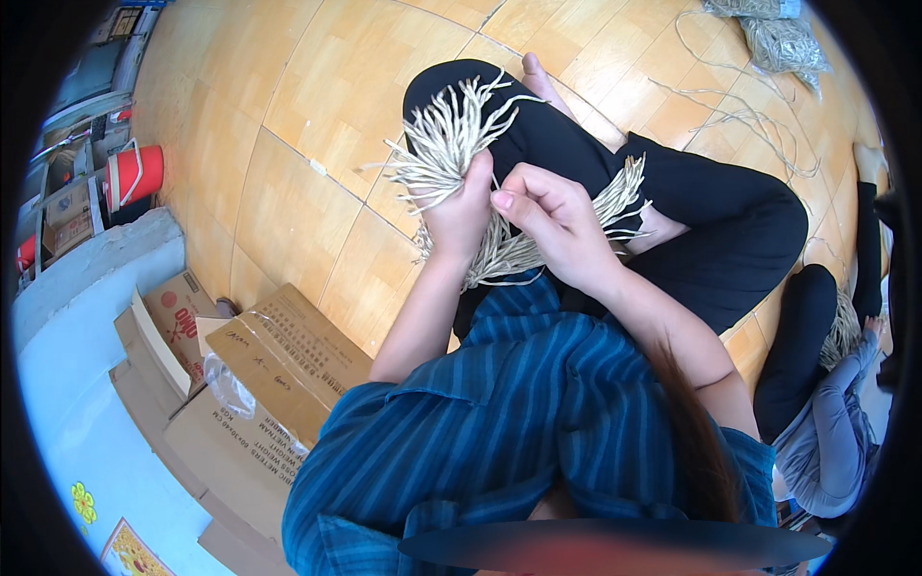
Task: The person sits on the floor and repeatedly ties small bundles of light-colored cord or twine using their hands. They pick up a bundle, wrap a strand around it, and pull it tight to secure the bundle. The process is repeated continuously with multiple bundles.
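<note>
A woven band of pale straw-coloured cord [504, 252], fringed with many loose ends, lies across my lap over my black trousers. My left hand [459, 213] is wrapped round it, and a thick tuft of cord ends [449, 139] fans out above the fist. Close to the left thumb, my right hand [554, 216] pinches a thin strand of cord between thumb and forefinger. The band passes under the right hand, and its other fringed end [622, 197] shows beyond it. Part of the weave is hidden by both hands.
Cardboard boxes [288, 346] stand at my left by a pale blue wall [67, 384]. A red bucket [134, 176] is at the far left. Loose cords [744, 120] trail over the tiled floor [317, 86] near a plastic bag of cord [783, 48]. Another person [831, 432] sits at right.
</note>
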`<action>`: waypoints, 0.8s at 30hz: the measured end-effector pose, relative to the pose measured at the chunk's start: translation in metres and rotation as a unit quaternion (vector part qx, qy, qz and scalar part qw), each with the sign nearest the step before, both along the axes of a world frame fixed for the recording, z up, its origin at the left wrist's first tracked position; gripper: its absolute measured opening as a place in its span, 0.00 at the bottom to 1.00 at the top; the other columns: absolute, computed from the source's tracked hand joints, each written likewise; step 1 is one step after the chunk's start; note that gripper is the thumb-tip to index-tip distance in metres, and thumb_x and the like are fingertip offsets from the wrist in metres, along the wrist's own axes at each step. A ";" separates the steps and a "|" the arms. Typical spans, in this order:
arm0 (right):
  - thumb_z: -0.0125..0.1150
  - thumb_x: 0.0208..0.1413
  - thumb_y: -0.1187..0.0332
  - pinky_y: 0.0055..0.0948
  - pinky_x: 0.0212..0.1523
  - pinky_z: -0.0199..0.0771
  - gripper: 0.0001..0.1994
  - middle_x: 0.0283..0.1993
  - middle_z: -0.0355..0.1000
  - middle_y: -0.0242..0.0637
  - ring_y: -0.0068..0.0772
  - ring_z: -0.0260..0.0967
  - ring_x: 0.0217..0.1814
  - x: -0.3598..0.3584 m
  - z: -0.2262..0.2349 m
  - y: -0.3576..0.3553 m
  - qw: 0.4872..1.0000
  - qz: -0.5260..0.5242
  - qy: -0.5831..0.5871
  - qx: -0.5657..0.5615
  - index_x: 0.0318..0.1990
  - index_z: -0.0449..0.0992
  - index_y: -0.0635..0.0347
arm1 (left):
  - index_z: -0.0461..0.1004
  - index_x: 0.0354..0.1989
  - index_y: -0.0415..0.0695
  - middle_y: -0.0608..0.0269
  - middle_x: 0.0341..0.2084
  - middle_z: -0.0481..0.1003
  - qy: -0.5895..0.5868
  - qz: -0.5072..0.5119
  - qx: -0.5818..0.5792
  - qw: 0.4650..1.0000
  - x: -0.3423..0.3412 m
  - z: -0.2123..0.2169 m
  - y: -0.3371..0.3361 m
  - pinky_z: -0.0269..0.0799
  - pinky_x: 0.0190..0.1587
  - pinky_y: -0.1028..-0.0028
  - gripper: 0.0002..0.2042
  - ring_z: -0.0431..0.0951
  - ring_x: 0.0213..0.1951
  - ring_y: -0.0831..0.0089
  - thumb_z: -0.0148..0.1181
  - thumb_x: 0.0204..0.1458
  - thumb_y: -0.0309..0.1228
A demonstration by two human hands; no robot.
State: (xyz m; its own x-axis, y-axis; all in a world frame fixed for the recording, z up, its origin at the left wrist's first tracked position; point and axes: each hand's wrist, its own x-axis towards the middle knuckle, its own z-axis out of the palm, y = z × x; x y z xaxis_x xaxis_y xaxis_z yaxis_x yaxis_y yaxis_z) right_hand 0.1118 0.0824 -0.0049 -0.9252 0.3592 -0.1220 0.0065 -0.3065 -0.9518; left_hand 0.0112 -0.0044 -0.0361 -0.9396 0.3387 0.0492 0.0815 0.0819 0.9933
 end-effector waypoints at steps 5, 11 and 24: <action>0.56 0.59 0.70 0.21 0.20 0.53 0.11 0.16 0.60 0.28 0.12 0.53 0.20 0.010 0.009 -0.008 0.998 -0.050 0.000 0.044 0.26 0.68 0.63 | 0.71 0.36 0.37 0.62 0.30 0.75 0.048 0.019 -0.010 0.999 0.008 -0.016 -0.002 0.70 0.36 0.72 0.11 0.74 0.32 0.73 0.63 0.44 0.19; 0.55 0.61 0.71 0.18 0.24 0.54 0.11 0.20 0.59 0.25 0.11 0.53 0.24 0.016 0.019 -0.013 0.999 -0.028 -0.008 0.045 0.26 0.68 0.63 | 0.73 0.33 0.37 0.60 0.29 0.74 0.074 0.009 -0.019 0.997 0.007 -0.024 -0.007 0.70 0.35 0.71 0.09 0.74 0.30 0.69 0.63 0.42 0.19; 0.57 0.59 0.65 0.20 0.26 0.64 0.09 0.22 0.69 0.27 0.15 0.65 0.23 -0.004 -0.006 0.057 0.989 0.062 -0.014 0.132 0.32 0.72 0.60 | 0.66 0.29 0.46 0.72 0.21 0.60 -0.201 -0.073 0.150 0.965 -0.004 0.016 -0.008 0.56 0.24 0.80 0.09 0.57 0.20 0.84 0.56 0.58 0.33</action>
State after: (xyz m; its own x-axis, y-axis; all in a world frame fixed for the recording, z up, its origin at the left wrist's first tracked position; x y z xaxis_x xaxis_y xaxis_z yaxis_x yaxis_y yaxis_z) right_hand 0.1077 0.1396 -0.0114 -0.9620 0.2650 -0.0654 0.0558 -0.0435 -0.9975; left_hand 0.0071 -0.0127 -0.0202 -0.8470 0.4954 -0.1929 -0.3260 -0.1973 0.9246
